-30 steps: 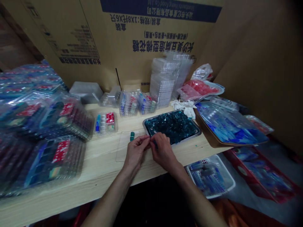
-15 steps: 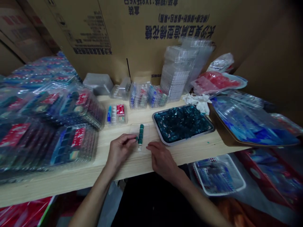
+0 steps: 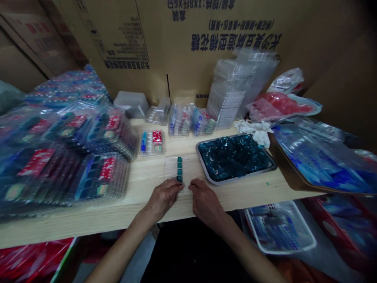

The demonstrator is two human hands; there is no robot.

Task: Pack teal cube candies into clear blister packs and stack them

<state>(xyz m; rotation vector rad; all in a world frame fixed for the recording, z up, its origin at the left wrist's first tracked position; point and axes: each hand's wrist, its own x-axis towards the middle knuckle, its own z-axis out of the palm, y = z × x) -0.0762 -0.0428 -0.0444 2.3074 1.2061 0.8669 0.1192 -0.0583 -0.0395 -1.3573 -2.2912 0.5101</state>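
Note:
A shallow clear plastic tray lies on the table in front of me, with a column of small dark green glossy pieces in its slots. At the near end of that column, my left hand has thumb and fingers pinched together on a small green piece, mostly hidden by the fingertips. My right hand is closed, its fingertips pinching the tray's near right edge. To the right, a grey-rimmed tray holds a heap of dark teal glossy pieces.
Filled clear packs are stacked at left. One filled pack lies behind my hands. Tall stacks of clear trays stand before a cardboard box. A carton of blue packets is at right; a white basket sits below.
My left hand has moved right and nearer, from beside the column to its near end, with the small green piece. My right hand stays at the tray's edge. The view has shifted slightly left.

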